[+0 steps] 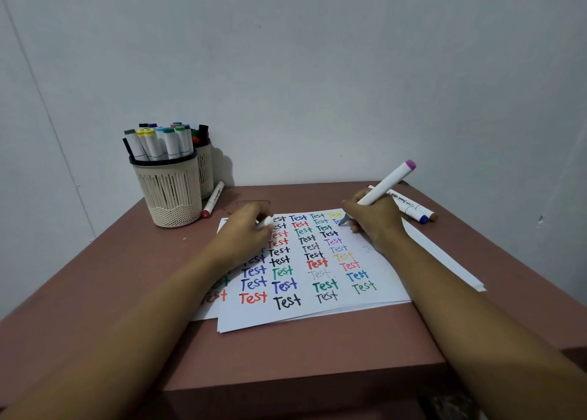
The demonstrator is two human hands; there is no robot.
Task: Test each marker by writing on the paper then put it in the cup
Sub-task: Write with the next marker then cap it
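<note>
My right hand (376, 221) grips a white marker (386, 184) with a purple end cap, its tip touching the paper (317, 316) near the top right of the written rows. The white paper carries several rows of the word "Test" in many colours. My left hand (246, 229) rests on the paper's upper left and holds a small white piece, likely the marker's cap (266, 222). A cream slotted cup (166, 191) full of several markers stands at the table's back left, with a second cup (205, 172) right behind it.
A red-tipped marker (212, 199) lies beside the cups. Two markers (411, 209), one blue-tipped and one brown-tipped, lie at the back right behind my right hand. The brown table (286, 356) stands against a pale wall; its front edge is near me.
</note>
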